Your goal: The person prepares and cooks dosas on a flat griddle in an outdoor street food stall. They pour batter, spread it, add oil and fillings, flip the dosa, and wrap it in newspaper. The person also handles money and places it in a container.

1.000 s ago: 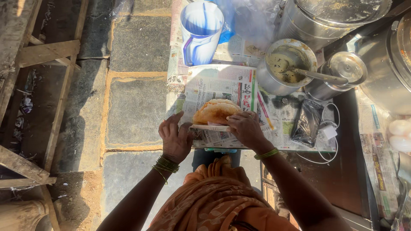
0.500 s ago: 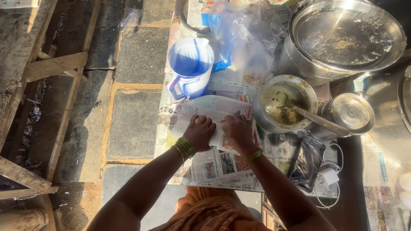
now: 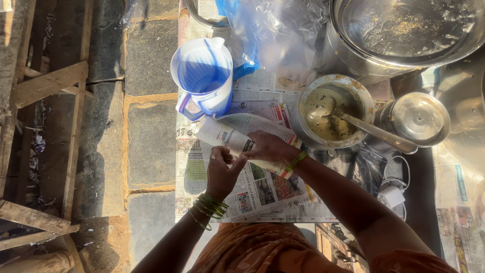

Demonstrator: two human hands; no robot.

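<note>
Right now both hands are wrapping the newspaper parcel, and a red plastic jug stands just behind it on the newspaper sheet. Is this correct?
Not quite: the jug is blue and white, not red. The head view shows it standing just behind the newspaper parcel on the newspaper sheet. The rest holds: the left hand and the right hand are both on the parcel.

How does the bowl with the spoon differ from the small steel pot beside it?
The bowl is open, holds a yellowish mix and has a spoon resting in it; the small steel pot is shut under a shiny lid, contents hidden. The bowl is wider and smeared, the small steel pot clean. Both are round metal vessels standing upright, side by side.
</note>
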